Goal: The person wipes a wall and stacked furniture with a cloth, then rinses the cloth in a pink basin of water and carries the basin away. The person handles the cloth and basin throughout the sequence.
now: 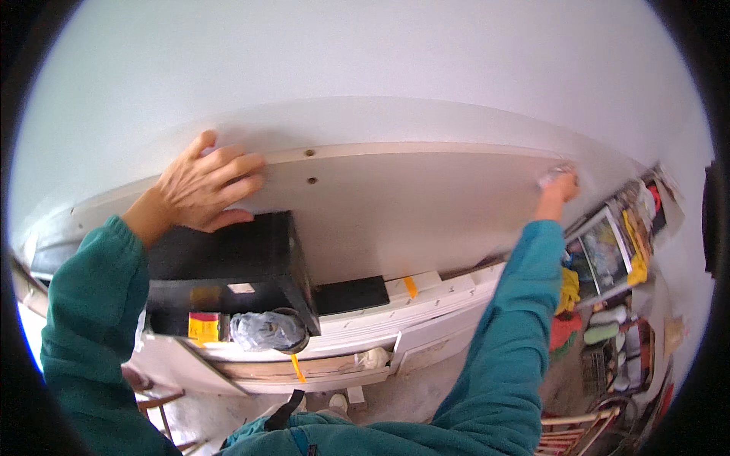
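A long pale rail (399,149) with rounded ends of view runs along the white wall (370,51), and two dark round holes (311,180) show near its middle left. My left hand (214,179) is raised over the left part of the rail, fingers spread and bent, with nothing visible in it. Far to the right, my right hand (562,183) is closed around a small, blurred, whitish crumpled thing (550,175) at the rail's right part. What that thing is cannot be made out.
Below stands a black open cabinet (222,256) with a yellow and red box (204,326) and a plastic-wrapped item (268,330). White boards (433,302) lie stacked beside it. A glass-fronted case (604,251), shoes (601,333) and a wooden rack (576,436) are at right.
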`<action>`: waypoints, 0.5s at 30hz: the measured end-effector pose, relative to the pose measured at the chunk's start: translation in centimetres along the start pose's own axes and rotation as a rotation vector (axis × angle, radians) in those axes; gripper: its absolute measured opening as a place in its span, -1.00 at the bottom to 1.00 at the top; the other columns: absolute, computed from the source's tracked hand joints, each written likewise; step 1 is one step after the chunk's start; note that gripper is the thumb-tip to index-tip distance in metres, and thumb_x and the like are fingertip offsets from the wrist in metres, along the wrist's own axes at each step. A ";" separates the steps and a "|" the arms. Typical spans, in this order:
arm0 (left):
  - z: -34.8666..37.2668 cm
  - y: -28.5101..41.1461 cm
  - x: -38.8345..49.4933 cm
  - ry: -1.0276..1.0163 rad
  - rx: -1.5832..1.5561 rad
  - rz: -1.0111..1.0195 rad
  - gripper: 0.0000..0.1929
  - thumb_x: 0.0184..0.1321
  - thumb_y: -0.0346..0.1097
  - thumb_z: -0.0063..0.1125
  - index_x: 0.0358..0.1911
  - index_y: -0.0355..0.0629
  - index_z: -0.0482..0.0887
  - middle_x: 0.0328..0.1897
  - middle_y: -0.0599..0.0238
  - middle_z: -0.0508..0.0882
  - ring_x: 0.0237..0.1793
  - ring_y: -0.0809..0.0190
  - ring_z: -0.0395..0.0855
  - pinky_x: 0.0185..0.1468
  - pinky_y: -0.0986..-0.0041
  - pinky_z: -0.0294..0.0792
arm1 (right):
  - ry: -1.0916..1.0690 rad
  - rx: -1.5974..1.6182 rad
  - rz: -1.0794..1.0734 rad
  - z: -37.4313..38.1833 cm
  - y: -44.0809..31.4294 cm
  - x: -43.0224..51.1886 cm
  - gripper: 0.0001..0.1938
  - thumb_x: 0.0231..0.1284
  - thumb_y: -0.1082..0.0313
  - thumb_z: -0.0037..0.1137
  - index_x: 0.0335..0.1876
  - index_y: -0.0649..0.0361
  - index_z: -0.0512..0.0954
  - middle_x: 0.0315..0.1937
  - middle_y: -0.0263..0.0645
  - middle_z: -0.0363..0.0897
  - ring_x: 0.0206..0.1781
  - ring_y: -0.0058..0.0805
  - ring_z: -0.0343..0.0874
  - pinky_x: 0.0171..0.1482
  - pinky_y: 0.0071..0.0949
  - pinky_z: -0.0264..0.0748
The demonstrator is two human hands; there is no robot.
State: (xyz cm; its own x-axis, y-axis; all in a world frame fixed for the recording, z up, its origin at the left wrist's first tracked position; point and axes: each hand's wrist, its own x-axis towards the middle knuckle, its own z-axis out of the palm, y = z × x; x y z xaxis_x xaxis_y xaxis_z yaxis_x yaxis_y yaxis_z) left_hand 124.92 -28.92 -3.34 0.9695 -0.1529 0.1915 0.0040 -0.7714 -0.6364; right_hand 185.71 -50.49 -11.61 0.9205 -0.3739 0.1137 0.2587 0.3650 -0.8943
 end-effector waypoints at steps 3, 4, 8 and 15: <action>0.9 0.0 -1.1 0.009 -0.025 -0.014 -0.51 0.01 0.13 0.20 -0.03 0.16 0.41 0.20 0.26 0.36 0.19 0.16 0.27 0.15 0.08 0.09 | 0.052 0.039 0.058 0.0 -0.9 -1.2 -0.68 0.17 0.15 0.06 -0.19 0.29 0.47 -0.32 -0.14 0.57 -0.36 -0.33 0.55 -0.37 -0.31 0.50; 1.2 0.0 -1.5 0.015 -0.013 -0.010 -0.50 0.01 0.13 0.20 0.00 0.18 0.38 0.21 0.25 0.35 0.21 0.14 0.26 0.17 0.08 0.10 | 0.028 0.067 0.004 0.0 -1.2 -2.6 -0.69 0.16 0.15 0.08 -0.22 0.29 0.47 -0.35 -0.16 0.56 -0.38 -0.35 0.54 -0.38 -0.33 0.49; 1.6 0.2 -2.5 0.085 0.061 0.023 -0.54 0.04 0.15 0.15 -0.02 0.21 0.38 0.20 0.29 0.37 0.20 0.17 0.27 0.17 0.16 0.13 | -0.175 0.148 -0.443 -1.2 -1.4 -12.7 -0.74 0.15 0.22 0.13 -0.28 0.31 0.46 -0.45 -0.21 0.57 -0.47 -0.43 0.51 -0.45 -0.44 0.46; 0.8 1.6 -2.9 0.126 0.074 0.000 -0.58 0.06 0.16 0.12 -0.07 0.21 0.40 0.18 0.34 0.39 0.16 0.21 0.32 0.18 0.23 0.13 | -0.366 0.125 -0.842 -3.8 -2.4 -36.9 -0.60 0.09 0.30 0.17 0.04 0.25 0.43 -0.09 -0.13 0.31 -0.08 -0.32 0.38 -0.14 -0.37 0.45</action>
State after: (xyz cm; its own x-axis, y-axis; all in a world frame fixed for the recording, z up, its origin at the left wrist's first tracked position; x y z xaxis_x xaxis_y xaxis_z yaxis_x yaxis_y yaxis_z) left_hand 122.26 -29.23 -5.49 0.9313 -0.2328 0.2803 0.0263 -0.7243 -0.6890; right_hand 149.99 -40.82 -15.36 0.4439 -0.2724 0.8537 0.8944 0.1926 -0.4037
